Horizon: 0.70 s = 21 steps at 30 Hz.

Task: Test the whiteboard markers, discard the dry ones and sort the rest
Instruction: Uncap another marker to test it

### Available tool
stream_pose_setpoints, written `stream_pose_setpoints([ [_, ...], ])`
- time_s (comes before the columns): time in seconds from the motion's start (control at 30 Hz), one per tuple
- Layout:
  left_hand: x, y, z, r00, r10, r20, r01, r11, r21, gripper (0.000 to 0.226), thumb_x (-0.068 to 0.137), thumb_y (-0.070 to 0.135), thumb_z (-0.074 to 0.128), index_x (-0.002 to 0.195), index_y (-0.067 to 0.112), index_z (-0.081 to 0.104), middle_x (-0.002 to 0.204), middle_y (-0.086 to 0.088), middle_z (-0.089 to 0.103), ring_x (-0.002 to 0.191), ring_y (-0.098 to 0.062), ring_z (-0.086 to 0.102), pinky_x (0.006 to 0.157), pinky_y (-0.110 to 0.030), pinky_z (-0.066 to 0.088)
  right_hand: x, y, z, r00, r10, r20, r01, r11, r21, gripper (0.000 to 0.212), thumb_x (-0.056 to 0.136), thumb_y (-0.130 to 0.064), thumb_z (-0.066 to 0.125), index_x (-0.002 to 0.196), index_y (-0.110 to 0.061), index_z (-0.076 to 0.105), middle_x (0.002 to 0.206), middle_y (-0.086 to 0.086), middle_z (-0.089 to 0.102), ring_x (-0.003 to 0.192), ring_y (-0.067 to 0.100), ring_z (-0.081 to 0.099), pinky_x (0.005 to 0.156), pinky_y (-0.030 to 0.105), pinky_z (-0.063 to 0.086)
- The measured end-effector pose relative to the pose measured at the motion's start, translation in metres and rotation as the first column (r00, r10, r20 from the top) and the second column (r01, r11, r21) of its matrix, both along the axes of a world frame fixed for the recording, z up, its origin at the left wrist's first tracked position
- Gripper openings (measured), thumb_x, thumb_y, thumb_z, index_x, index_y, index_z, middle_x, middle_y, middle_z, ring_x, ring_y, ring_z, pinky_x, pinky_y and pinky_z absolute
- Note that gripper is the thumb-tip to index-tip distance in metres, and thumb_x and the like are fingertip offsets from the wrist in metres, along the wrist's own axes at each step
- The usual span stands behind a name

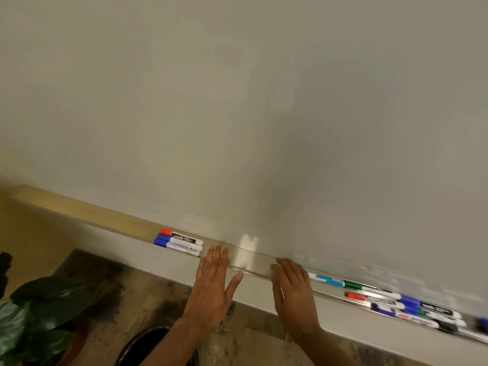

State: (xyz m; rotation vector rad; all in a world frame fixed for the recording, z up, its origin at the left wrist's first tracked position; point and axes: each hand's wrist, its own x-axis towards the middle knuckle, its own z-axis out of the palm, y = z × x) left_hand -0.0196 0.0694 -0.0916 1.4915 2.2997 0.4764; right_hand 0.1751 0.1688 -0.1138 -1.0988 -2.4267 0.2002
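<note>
Probably sorted three markers (179, 243) leftward; faced untested pile (390, 303) rightward; rested left hand (211, 283), right hand (293, 289) flat, empty.

metal tray (248, 262), three markers (179, 242) left, marker cluster (396, 303) right

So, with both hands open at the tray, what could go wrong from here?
The jumbled markers lie just beside the right hand on the narrow tray; a careless sweep might knock some off. The three neat markers sit close to the left hand, so the groups could get mixed. The bin is partly hidden under the forearm; a discard may miss.
</note>
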Motion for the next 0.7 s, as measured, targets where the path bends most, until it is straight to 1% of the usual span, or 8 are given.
stream_pose_setpoints([
  [0.1, 0.024, 0.01, 0.002, 0.999, -0.038, -0.007, 0.038, 0.999, -0.013, 0.096, 0.076, 0.086, -0.022, 0.155, 0.03, -0.023, 0.164, 0.008, -0.03, 0.147, -0.004, -0.035, 0.116, -0.023, -0.026, 0.026, 0.007, 0.005, 0.998, -0.047, 0.029, 0.048, 0.999, -0.025, 0.044, 0.1, -0.038, 0.036, 0.127, -0.016, 0.064, 0.134, 0.007, 0.063, 0.125, 0.029, 0.059, 0.108, 0.047, 0.039],
  [0.27, 0.058, 0.024, 0.0, 0.995, -0.091, -0.036, 0.091, 0.996, -0.01, 0.088, 0.087, 0.08, -0.011, 0.157, 0.028, -0.022, 0.164, 0.01, -0.032, 0.148, -0.003, -0.035, 0.118, -0.025, -0.025, 0.063, 0.021, 0.006, 0.994, -0.097, 0.054, 0.1, 0.993, -0.064, 0.058, 0.105, -0.045, 0.019, 0.125, -0.015, 0.066, 0.13, 0.007, 0.065, 0.123, 0.028, 0.06, 0.109, 0.045, 0.039],
  [0.33, 0.07, 0.03, 0.001, 0.993, -0.107, -0.045, 0.106, 0.994, -0.014, 0.086, 0.089, 0.077, -0.008, 0.158, 0.028, -0.022, 0.162, 0.012, -0.034, 0.147, -0.003, -0.036, 0.118, -0.024, -0.026, 0.073, 0.027, 0.007, 0.993, -0.102, 0.059, 0.105, 0.993, -0.062, 0.049, 0.104, -0.041, 0.029, 0.123, -0.015, 0.065, 0.128, 0.007, 0.066, 0.121, 0.027, 0.061, 0.108, 0.043, 0.041],
  [0.4, 0.079, 0.036, 0.0, 0.992, -0.119, -0.042, 0.119, 0.993, -0.012, 0.084, 0.091, 0.075, -0.005, 0.158, 0.027, -0.021, 0.163, 0.011, -0.033, 0.148, -0.004, -0.034, 0.12, -0.026, -0.024, 0.081, 0.034, 0.005, 0.993, -0.112, 0.045, 0.113, 0.993, -0.024, 0.031, 0.096, -0.03, 0.056, 0.122, -0.014, 0.065, 0.125, 0.008, 0.067, 0.117, 0.028, 0.063, 0.106, 0.042, 0.042],
  [0.47, 0.087, 0.042, -0.003, 0.99, -0.132, -0.044, 0.132, 0.991, -0.019, 0.08, 0.094, 0.073, -0.002, 0.157, 0.029, -0.022, 0.164, 0.01, -0.032, 0.147, -0.002, -0.036, 0.12, -0.025, -0.024, 0.085, 0.038, 0.002, 0.991, -0.126, 0.051, 0.127, 0.992, -0.02, 0.04, 0.082, -0.015, 0.079, 0.12, -0.012, 0.068, 0.122, 0.009, 0.069, 0.114, 0.029, 0.065, 0.103, 0.043, 0.044],
  [0.53, 0.094, 0.046, -0.005, 0.989, -0.143, -0.04, 0.142, 0.99, -0.024, 0.079, 0.094, 0.073, -0.003, 0.156, 0.03, -0.024, 0.163, 0.012, -0.032, 0.145, 0.0, -0.038, 0.117, -0.022, -0.028, 0.089, 0.044, -0.003, 0.99, -0.128, 0.064, 0.129, 0.991, -0.023, 0.047, 0.076, -0.01, 0.084, 0.12, -0.012, 0.069, 0.121, 0.009, 0.07, 0.113, 0.028, 0.066, 0.103, 0.042, 0.044],
  [0.63, 0.103, 0.051, -0.008, 0.987, -0.155, -0.036, 0.154, 0.987, -0.036, 0.082, 0.088, 0.076, -0.009, 0.155, 0.032, -0.026, 0.161, 0.014, -0.034, 0.144, 0.001, -0.039, 0.114, -0.021, -0.03, 0.092, 0.05, -0.012, 0.992, -0.109, 0.068, 0.11, 0.994, -0.013, 0.047, 0.075, -0.009, 0.085, 0.119, -0.013, 0.07, 0.118, 0.008, 0.071, 0.11, 0.026, 0.067, 0.104, 0.041, 0.042],
  [0.7, 0.107, 0.054, -0.011, 0.987, -0.158, -0.04, 0.157, 0.987, -0.038, 0.08, 0.089, 0.075, -0.009, 0.155, 0.032, -0.026, 0.16, 0.016, -0.036, 0.144, 0.002, -0.039, 0.114, -0.021, -0.03, 0.093, 0.052, -0.014, 0.993, -0.099, 0.066, 0.1, 0.995, -0.015, 0.045, 0.075, -0.01, 0.085, 0.117, -0.013, 0.071, 0.116, 0.007, 0.072, 0.109, 0.025, 0.068, 0.103, 0.042, 0.045],
])
